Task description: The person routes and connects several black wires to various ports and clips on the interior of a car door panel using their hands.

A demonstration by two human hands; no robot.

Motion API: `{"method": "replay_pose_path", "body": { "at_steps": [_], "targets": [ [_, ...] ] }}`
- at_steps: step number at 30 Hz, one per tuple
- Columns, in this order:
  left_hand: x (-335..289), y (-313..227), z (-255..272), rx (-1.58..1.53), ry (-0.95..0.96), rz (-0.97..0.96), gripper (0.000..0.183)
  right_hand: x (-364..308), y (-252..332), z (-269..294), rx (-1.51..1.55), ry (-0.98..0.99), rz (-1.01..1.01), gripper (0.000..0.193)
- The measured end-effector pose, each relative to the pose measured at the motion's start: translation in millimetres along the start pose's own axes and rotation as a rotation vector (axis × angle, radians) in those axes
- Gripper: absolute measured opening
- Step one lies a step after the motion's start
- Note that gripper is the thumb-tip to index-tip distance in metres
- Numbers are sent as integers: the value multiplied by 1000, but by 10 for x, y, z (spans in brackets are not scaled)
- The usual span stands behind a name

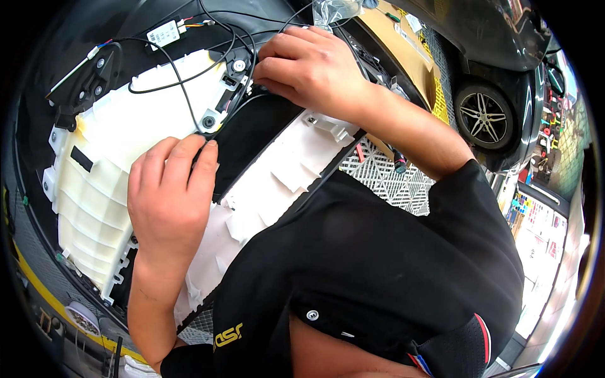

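My left hand (169,200) is bent over the inner side of a large black car panel (47,151). Its thumb and fingertips close around a thin black cable (183,88), just below a round screw mount. Farther up and to the right, my right hand (315,70) has its fingers curled in at loops of the same kind of cable; what lies inside them is hidden. A cream ribbed plastic piece (107,183) covers the panel's left part. Along the near edge runs a whitish plastic strip (274,179) with clips.
A small white module (164,34) with coloured wires sits on the panel's far side. Clear plastic wrap (334,11) and cardboard (403,47) lie beyond. A dark car's wheel (484,115) stands at right; a bowl of small parts (82,317) is at lower left.
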State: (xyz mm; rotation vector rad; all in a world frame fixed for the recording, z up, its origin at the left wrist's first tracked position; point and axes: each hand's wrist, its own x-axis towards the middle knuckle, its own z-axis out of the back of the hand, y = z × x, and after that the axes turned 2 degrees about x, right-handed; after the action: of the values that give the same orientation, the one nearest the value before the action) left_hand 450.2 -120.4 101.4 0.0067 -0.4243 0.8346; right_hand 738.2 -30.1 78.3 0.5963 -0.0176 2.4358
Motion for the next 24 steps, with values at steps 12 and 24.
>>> {"method": "replay_pose_path", "body": {
  "at_steps": [12, 24],
  "targets": [
    [397, 27, -641, 120, -221, -109, 14, -41, -13, -100, 14, -139, -36, 24],
    [442, 144, -930, 13, -239, 37, 18, -134, -143, -154, -50, -110, -88, 21]
  ]
}}
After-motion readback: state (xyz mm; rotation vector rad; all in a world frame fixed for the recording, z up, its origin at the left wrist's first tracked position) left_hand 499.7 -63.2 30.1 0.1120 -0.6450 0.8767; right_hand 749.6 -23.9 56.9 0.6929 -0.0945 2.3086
